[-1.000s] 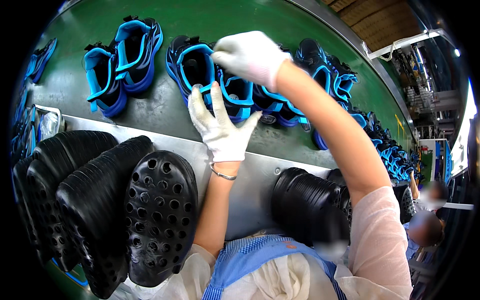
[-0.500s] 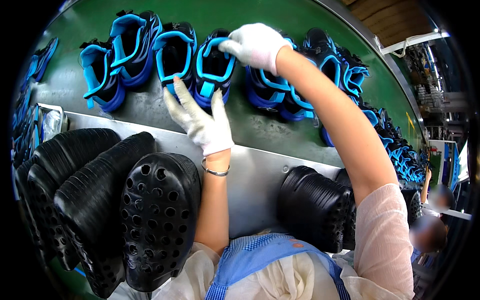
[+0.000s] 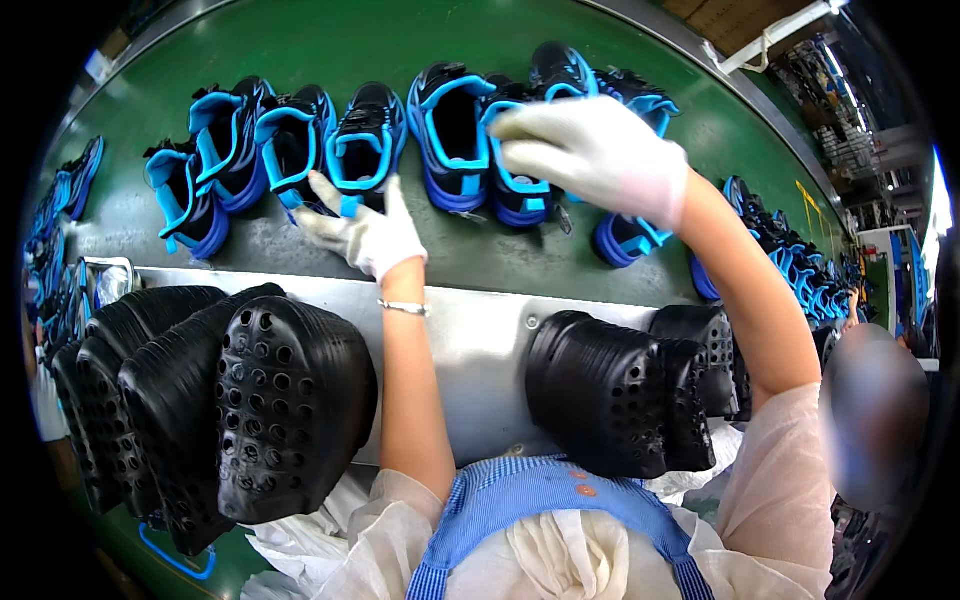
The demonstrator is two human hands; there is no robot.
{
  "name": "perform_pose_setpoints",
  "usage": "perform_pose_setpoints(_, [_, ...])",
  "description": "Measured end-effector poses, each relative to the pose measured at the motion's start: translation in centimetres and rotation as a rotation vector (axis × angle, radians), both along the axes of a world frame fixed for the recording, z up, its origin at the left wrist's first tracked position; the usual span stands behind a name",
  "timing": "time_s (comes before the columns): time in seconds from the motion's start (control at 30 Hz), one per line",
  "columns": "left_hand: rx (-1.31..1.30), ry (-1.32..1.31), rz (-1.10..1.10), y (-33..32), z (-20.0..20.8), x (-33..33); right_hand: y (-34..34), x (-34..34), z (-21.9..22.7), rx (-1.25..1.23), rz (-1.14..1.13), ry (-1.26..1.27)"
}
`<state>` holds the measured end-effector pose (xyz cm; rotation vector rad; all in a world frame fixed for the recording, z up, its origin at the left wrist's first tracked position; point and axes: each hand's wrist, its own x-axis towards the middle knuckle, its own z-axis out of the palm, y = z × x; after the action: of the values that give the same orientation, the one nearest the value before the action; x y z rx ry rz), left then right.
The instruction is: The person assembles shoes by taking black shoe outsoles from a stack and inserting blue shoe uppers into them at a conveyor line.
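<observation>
My left hand (image 3: 368, 235), in a white glove, has its fingers spread at the heels of two black-and-blue sneakers. One fingertip touches the heel of the left sneaker (image 3: 318, 110); the thumb is beside the heel of the right sneaker (image 3: 375, 102). My right hand (image 3: 600, 155), also white-gloved, hovers over another sneaker (image 3: 520, 210) and hides part of its opening. Its thumb stands apart from the other fingers, and I see nothing between them. Just left of it stands a further sneaker (image 3: 450, 90) with a bright blue collar lining.
Several more sneakers line the green work surface (image 3: 330, 45), trailing off to the right. Along the near metal ledge (image 3: 480, 330), black perforated shoe-shaped pieces stand in stacks (image 3: 300, 400) at left and others (image 3: 600, 400) at right. A person's blurred head (image 3: 880, 410) shows at far right.
My right hand has left the sneaker next to my left hand and moved right over another one. The sneakers sit lower in view and look shifted left; my left hand remains at the same pair.
</observation>
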<state>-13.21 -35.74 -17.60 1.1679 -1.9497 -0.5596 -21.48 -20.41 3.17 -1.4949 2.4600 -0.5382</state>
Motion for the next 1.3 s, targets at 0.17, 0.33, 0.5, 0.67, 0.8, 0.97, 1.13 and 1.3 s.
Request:
perform_pose_setpoints(0.17, [0.038, -0.055, 0.191, -5.7, 0.2, -2.3, 11.5, 5.3, 5.3, 0.028, -0.200, 0.129])
perform_pose_setpoints(0.33, [0.121, -0.090, 0.233, -5.7, 1.8, -4.2, 21.6, 11.4, 9.4, 0.030, -0.580, 0.115])
perform_pose_setpoints(0.5, [-0.341, 0.123, -0.279, 2.0, 3.4, -0.4, 26.3, 16.6, 10.5, 0.014, -0.800, 0.356])
perform_pose_setpoints(0.67, [-0.138, 0.007, -0.675, -2.6, 0.0, -0.7, 33.3, 20.9, 13.7, -0.061, -1.073, 0.688])
perform_pose_setpoints(0.8, [-0.146, -0.186, -0.722, -5.4, 1.6, -0.7, 38.9, 23.2, 13.9, -0.216, -1.222, 0.646])
perform_pose_setpoints(0.97, [-0.074, -0.267, -0.706, -5.5, 1.9, 2.0, 41.4, 21.3, 13.4, 0.071, -1.089, 0.426])
perform_pose_setpoints(1.13, [-0.040, -0.243, -0.711, -3.1, 2.9, 2.1, 44.9, 18.3, 12.0, -0.032, -0.974, 0.166])
perform_pose_setpoints(1.3, [0.050, -0.248, -0.686, -3.0, 3.7, 4.2, 45.8, 17.3, 13.2, 0.155, -0.916, 0.189])
